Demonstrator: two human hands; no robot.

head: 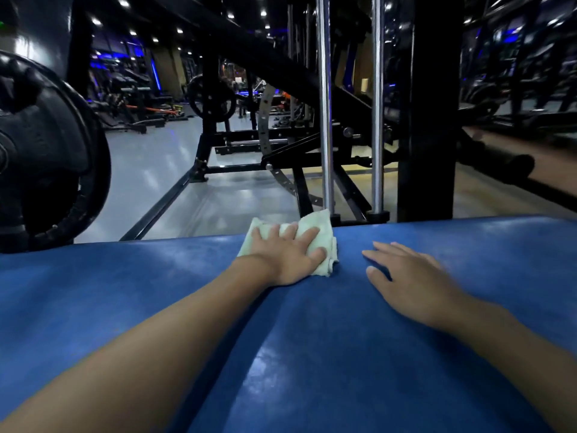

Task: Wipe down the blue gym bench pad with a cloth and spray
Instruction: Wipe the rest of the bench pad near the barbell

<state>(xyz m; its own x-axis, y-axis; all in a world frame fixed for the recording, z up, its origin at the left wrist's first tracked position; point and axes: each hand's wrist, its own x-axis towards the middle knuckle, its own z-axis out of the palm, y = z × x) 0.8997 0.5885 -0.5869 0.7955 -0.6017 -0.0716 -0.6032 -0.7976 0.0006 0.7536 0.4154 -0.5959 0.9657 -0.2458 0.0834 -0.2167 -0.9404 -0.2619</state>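
The blue gym bench pad [327,354] fills the lower half of the head view, glossy with faint streaks. A pale green cloth [315,225] lies folded at the pad's far edge, partly hanging past it. My left hand [287,253] presses flat on the cloth, fingers spread over it. My right hand [409,276] rests palm down on the bare pad to the right of the cloth, fingers apart and holding nothing. No spray bottle is in view.
A black weight plate [46,151] hangs at the left, close to the pad's edge. Two chrome guide rods [324,120] and a thick black upright [431,120] stand just beyond the far edge. A black machine frame [237,164] sits on the grey floor behind.
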